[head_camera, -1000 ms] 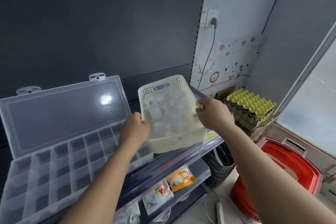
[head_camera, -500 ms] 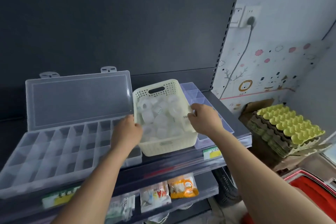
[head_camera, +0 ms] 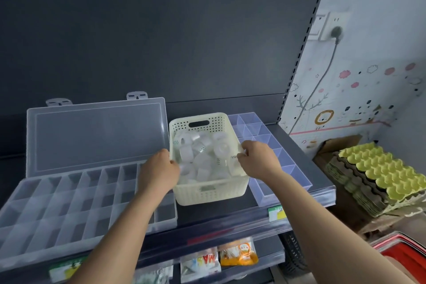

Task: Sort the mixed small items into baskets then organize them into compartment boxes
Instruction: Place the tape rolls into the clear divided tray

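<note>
A cream perforated basket (head_camera: 208, 193) stands on the dark shelf (head_camera: 230, 221), filled with several rolls of clear tape (head_camera: 202, 154). My left hand (head_camera: 159, 173) grips the basket's left rim and my right hand (head_camera: 258, 160) grips its right rim. Left of the basket lies a clear compartment box (head_camera: 57, 205) with its lid (head_camera: 94, 136) standing open; its compartments look bare. A second, bluish compartment tray (head_camera: 283, 168) lies right of the basket, partly behind my right hand.
A dark back panel rises behind the shelf. Packets (head_camera: 238, 252) hang on the lower shelf. Stacked egg trays (head_camera: 378, 173) sit on cardboard at the right, a red basket (head_camera: 405, 253) at the bottom right, a wall socket with a plug (head_camera: 336, 31) above.
The basket has come down from a tilted, lifted position and now rests level on the shelf between the two boxes. Both hands stayed on its rims.
</note>
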A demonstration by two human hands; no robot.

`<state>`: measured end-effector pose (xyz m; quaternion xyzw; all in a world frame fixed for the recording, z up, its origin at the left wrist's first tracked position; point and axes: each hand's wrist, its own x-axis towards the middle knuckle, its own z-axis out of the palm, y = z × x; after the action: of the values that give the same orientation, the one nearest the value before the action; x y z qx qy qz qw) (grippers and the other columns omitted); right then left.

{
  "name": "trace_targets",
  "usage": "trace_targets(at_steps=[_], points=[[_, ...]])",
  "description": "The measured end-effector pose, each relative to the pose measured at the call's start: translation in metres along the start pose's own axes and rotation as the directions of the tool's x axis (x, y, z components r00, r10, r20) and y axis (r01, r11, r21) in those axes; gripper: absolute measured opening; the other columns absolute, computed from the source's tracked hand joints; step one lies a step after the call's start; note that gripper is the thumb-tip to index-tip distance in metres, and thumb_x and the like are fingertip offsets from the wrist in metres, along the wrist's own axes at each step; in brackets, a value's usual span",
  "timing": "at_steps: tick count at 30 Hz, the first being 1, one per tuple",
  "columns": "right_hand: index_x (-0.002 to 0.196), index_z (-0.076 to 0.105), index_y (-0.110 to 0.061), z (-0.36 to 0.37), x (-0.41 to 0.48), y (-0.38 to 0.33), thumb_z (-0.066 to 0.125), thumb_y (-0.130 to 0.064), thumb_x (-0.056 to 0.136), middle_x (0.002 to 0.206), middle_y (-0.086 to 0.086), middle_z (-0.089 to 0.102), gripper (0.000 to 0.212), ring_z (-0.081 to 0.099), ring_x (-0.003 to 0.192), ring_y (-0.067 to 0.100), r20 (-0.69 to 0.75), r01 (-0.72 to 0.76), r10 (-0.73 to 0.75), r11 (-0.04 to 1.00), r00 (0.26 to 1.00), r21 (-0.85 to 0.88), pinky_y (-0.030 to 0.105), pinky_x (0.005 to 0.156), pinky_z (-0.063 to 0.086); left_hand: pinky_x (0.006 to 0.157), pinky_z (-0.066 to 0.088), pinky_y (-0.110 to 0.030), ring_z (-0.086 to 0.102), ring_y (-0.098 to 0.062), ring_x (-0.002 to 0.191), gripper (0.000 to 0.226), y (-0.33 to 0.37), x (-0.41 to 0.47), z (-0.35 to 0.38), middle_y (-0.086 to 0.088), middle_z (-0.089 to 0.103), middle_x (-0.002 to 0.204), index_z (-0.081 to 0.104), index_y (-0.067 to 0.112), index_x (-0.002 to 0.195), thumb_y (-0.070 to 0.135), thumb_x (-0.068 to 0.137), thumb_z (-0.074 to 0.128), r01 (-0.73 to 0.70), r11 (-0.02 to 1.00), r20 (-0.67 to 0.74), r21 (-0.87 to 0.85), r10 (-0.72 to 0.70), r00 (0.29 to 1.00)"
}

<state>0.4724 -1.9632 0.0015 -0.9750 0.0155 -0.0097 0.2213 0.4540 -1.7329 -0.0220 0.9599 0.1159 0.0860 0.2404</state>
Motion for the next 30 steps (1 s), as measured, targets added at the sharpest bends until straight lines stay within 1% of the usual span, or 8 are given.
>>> trace_targets(at_steps=[7, 15, 19, 21, 23, 25, 27, 30], points=[[0.081, 0.048, -0.013, 0.012, 0.004, 0.004, 0.052, -0.015, 0.085, 0.075, -0.001, 0.05, 0.006, 0.048, 0.067, 0.02, 0.055, 0.008, 0.003, 0.979, 0.998, -0.206, 0.024, 0.048, 0.033, 0.046, 0.021, -0.027, 0.038, -0.009, 0.056, 0.025, -0.002, -0.007, 0.007, 0.002, 0.045, 0.067, 0.033, 0.016, 0.067, 0.01, 0.091, 0.039, -0.029, 0.996, -0.018, 0.086, 0.031, 0.999], [0.106, 0.038, -0.011, 0.014, 0.012, 0.008, 0.053, -0.016, 0.089, 0.07, -0.003, 0.043, 0.023, 0.042, 0.057, 0.016, 0.107, 0.162, -0.138, 0.948, 0.985, -0.275, 0.026, 0.042, 0.027, 0.051, 0.032, -0.029, 0.045, -0.012, 0.062, 0.002, 0.005, -0.012, 0.003, 0.004, 0.047, 0.074, 0.044, 0.015, 0.088, 0.016, 0.09, 0.045, 0.036, 0.986, 0.081, 0.165, -0.05, 0.995], [0.1, 0.038, -0.016, 0.008, 0.014, 0.017, 0.06, -0.035, 0.088, 0.076, -0.004, 0.051, 0.031, 0.049, 0.065, 0.019, 0.122, 0.246, -0.22, 0.929, 0.968, -0.277, 0.026, 0.044, 0.027, 0.055, 0.037, -0.029, 0.049, -0.017, 0.067, 0.011, 0.014, -0.017, -0.005, 0.003, 0.05, 0.078, 0.05, 0.016, 0.093, 0.015, 0.083, 0.047, 0.107, 0.965, 0.145, 0.24, -0.145, 0.979], [0.105, 0.041, -0.018, 0.007, 0.015, 0.02, 0.065, -0.042, 0.084, 0.089, -0.003, 0.058, 0.04, 0.054, 0.076, 0.021, 0.065, 0.316, -0.311, 0.904, 0.948, -0.287, 0.027, 0.05, 0.033, 0.053, 0.033, -0.028, 0.05, -0.017, 0.071, 0.015, 0.021, -0.024, -0.009, 0.002, 0.053, 0.083, 0.051, 0.017, 0.097, 0.017, 0.082, 0.05, 0.124, 0.936, 0.084, 0.331, -0.16, 0.984], [0.118, 0.046, -0.02, 0.01, 0.016, 0.019, 0.068, -0.043, 0.081, 0.106, -0.002, 0.057, 0.048, 0.053, 0.097, 0.021, 0.04, 0.46, -0.472, 0.832, 0.881, -0.311, 0.03, 0.064, 0.041, 0.062, 0.038, -0.03, 0.054, -0.021, 0.091, 0.025, 0.028, -0.028, -0.006, -0.001, 0.056, 0.1, 0.053, 0.018, 0.109, 0.021, 0.084, 0.056, 0.025, 0.897, -0.035, 0.441, -0.011, 0.999], [0.121, 0.054, -0.025, 0.011, 0.015, 0.014, 0.068, -0.048, 0.079, 0.114, -0.003, 0.056, 0.05, 0.046, 0.108, 0.02, 0.149, 0.6, -0.59, 0.719, 0.794, -0.352, 0.031, 0.083, 0.04, 0.079, 0.04, -0.034, 0.052, -0.021, 0.105, 0.03, 0.039, -0.03, 0.002, 0.002, 0.057, 0.111, 0.059, 0.021, 0.116, 0.03, 0.087, 0.057, -0.177, 0.9, -0.046, 0.398, 0.212, 0.976], [0.121, 0.058, -0.029, 0.012, 0.016, 0.008, 0.067, -0.05, 0.079, 0.114, -0.004, 0.057, 0.047, 0.043, 0.112, 0.02, 0.289, 0.666, -0.607, 0.605, 0.74, -0.436, 0.031, 0.09, 0.034, 0.089, 0.037, -0.035, 0.05, -0.016, 0.105, 0.031, 0.05, -0.031, 0.01, 0.008, 0.06, 0.107, 0.065, 0.027, 0.113, 0.042, 0.088, 0.056, -0.306, 0.909, 0.113, 0.283, 0.286, 0.952], [0.12, 0.06, -0.029, 0.017, 0.021, 0.002, 0.063, -0.035, 0.086, 0.112, -0.005, 0.061, 0.035, 0.043, 0.112, 0.02, 0.374, 0.689, -0.606, 0.443, 0.702, -0.574, 0.03, 0.087, 0.032, 0.093, 0.035, -0.033, 0.048, -0.013, 0.09, 0.029, 0.055, -0.028, 0.017, 0.01, 0.06, 0.093, 0.068, 0.029, 0.106, 0.044, 0.082, 0.062, -0.344, 0.882, 0.29, 0.321, 0.254, 0.923]])
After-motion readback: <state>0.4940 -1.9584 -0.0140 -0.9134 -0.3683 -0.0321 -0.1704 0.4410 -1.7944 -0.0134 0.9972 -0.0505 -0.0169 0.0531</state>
